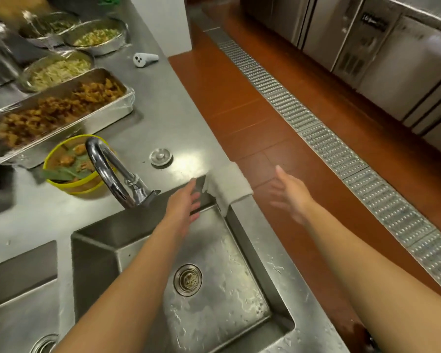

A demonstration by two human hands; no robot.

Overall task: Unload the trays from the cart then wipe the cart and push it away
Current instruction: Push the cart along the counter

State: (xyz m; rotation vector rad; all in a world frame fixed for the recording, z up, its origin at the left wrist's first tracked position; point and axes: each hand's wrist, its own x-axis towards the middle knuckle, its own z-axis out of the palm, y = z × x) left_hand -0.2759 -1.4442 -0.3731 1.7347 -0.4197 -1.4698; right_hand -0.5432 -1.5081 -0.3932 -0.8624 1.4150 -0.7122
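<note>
A folded grey-white cloth [228, 186] lies draped over the far right corner of the sink [252, 240] rim. My left hand [186, 202] stretches over the basin with fingers straight, its tips just short of the cloth's left edge. My right hand [289, 193] hovers open over the red floor, right of the cloth and apart from it. A steel tray of fried food [59, 110] wrapped in film stands on the counter at the left. No cart is in view.
Behind the tray stand several round metal bowls [61, 70] of food. A yellow bowl [71, 166] sits by the faucet [112, 171]. A white handle-shaped object [144, 59] lies on the counter. A metal floor drain grate [323, 138] crosses the red floor; steel cabinets [392, 52] line the far right.
</note>
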